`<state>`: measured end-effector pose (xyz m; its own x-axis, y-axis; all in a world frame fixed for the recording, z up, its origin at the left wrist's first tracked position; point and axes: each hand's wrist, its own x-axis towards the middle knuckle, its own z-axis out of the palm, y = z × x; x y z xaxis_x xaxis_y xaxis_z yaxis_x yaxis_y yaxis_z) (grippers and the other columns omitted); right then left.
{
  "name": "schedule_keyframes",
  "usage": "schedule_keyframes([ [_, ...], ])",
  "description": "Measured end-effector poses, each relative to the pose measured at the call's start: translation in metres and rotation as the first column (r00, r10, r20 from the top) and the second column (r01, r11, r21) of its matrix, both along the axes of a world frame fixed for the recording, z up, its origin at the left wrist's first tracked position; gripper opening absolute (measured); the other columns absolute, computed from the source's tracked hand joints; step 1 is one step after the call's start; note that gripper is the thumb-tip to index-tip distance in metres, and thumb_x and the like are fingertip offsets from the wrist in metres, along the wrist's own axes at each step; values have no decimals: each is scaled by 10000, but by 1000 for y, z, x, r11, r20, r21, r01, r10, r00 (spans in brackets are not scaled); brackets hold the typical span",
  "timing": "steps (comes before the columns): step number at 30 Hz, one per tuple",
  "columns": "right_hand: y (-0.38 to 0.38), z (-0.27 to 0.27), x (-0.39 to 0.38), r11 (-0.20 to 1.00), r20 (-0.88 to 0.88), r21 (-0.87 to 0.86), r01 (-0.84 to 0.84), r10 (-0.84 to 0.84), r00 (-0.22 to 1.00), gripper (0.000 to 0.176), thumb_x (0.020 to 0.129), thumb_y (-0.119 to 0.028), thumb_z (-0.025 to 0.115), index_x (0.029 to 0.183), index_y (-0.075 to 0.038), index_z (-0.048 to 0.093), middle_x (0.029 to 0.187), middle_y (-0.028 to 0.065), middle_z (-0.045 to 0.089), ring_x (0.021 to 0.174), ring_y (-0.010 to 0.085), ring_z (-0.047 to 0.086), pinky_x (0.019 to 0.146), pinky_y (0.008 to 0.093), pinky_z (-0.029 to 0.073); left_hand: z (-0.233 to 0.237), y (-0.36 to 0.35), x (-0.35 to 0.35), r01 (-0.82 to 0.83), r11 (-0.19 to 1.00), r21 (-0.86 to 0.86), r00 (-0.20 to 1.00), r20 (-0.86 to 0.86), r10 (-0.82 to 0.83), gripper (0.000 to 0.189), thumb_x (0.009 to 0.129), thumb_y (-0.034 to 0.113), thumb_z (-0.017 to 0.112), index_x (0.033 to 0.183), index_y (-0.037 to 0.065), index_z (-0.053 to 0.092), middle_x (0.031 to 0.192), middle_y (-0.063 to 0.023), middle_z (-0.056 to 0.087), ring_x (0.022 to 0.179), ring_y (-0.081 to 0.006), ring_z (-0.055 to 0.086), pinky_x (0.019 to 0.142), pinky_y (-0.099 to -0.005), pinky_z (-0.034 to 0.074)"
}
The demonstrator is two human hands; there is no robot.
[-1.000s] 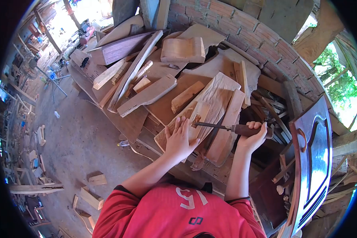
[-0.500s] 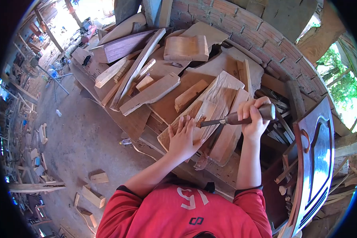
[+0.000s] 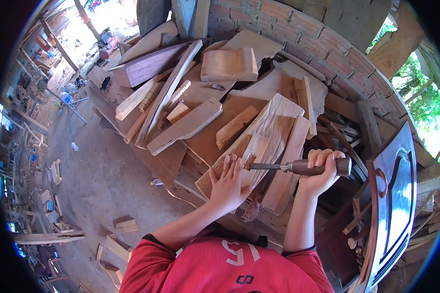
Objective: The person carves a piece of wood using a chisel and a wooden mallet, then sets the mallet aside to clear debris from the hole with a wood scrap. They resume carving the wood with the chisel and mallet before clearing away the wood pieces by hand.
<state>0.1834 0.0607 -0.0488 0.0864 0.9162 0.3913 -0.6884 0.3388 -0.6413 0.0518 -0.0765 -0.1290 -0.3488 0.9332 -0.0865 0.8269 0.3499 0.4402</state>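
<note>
My right hand [image 3: 321, 171] is closed around the dark wooden handle of a chisel [image 3: 298, 167]. The chisel points left, its metal blade nearly level in view, and its tip meets a cut in a small block of wood [image 3: 257, 146]. My left hand [image 3: 228, 185] lies on the wood just left of the tip, fingers stretched out and pressing down; part of the block is hidden under it. Beneath both is a broad, rough plank [image 3: 278, 119]. A narrower board [image 3: 287, 168] lies beside it, below the chisel.
Loose offcuts, a curved wooden piece [image 3: 229, 64] and a long strip [image 3: 170, 93] lie across the bench. A brick wall [image 3: 298, 29] rises behind. To the right stands a glossy panelled door [image 3: 392, 205]. Wood scraps [image 3: 127, 225] lie on the concrete floor [image 3: 98, 180].
My right hand and the chisel handle have shifted right and down, so the chisel lies more level. My left hand stays on the wood. The whole view has shifted slightly.
</note>
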Motion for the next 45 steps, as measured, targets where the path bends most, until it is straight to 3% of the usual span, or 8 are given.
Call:
schedule_keyframes([
  [7, -6, 0, -1, 991, -16, -74, 109, -111, 994, 83, 812, -66, 516, 830, -97, 441, 581, 16, 439, 465, 98, 390, 417, 234, 344, 1, -2, 0, 8, 999, 34, 999, 36, -9, 790, 788, 402, 573, 1380, 25, 208, 1462, -162, 194, 1378, -295, 105, 999, -663, 69],
  [9, -7, 0, -5, 945, 35, -148, 292, -290, 956, 100, 834, -85, 529, 823, -86, 430, 576, 16, 435, 464, 102, 392, 420, 239, 346, 0, -3, 0, 4, 999, 32, 999, 37, -5, 791, 786, 402, 576, 1381, 32, 209, 1461, -162, 196, 1378, -298, 106, 999, -662, 71],
  [19, -15, 5, -3, 917, 175, -158, 366, -338, 925, 204, 887, -154, 535, 757, -57, 411, 577, 27, 452, 504, 126, 449, 484, 262, 392, 3, -3, 1, -37, 998, 56, 997, 65, 33, 795, 771, 402, 595, 1382, 60, 219, 1463, -135, 210, 1378, -284, 111, 1025, -631, 61],
  [23, -8, -1, 12, 871, 120, -347, 348, -326, 938, 204, 891, -199, 560, 837, -80, 403, 655, 26, 488, 580, 137, 480, 584, 272, 423, -1, -3, 0, -36, 998, 57, 998, 57, 33, 834, 764, 456, 593, 1388, 56, 212, 1464, -147, 207, 1379, -291, 100, 1045, -584, 27],
  [28, -3, -46, 38, 753, 31, -614, 235, -275, 961, 360, 892, -257, 550, 1167, -94, 385, 902, 53, 530, 858, 194, 558, 810, 350, 463, 1, -4, 2, -47, 996, 75, 998, 40, 44, 792, 772, 450, 593, 1368, 45, 266, 1455, -137, 237, 1373, -287, 134, 1052, -583, 63],
  [35, -7, -32, 41, 826, -45, -534, 177, -237, 970, 294, 892, -222, 538, 1121, -98, 403, 879, 44, 539, 836, 193, 558, 784, 350, 461, 2, -5, 4, -48, 994, 101, 999, 15, 47, 824, 759, 480, 597, 1360, 21, 271, 1446, -153, 249, 1366, -302, 152, 1055, -570, 84],
  [40, 3, -2, 32, 961, -97, -269, 63, -92, 991, 141, 867, -169, 562, 904, -78, 461, 716, 41, 522, 682, 165, 511, 664, 324, 440, -3, -6, 2, -50, 989, 142, 999, 9, 49, 834, 754, 488, 596, 1353, 4, 275, 1428, -225, 235, 1357, -353, 146, 1050, -578, 89],
  [45, 7, 16, 23, 994, -71, -95, 57, -64, 995, 127, 862, -129, 558, 808, -66, 462, 662, 50, 492, 614, 172, 486, 616, 330, 424, -4, -5, 3, -48, 986, 157, 999, 6, 48, 836, 753, 488, 596, 1351, 0, 276, 1422, -239, 235, 1361, -354, 126, 1044, -587, 89],
])
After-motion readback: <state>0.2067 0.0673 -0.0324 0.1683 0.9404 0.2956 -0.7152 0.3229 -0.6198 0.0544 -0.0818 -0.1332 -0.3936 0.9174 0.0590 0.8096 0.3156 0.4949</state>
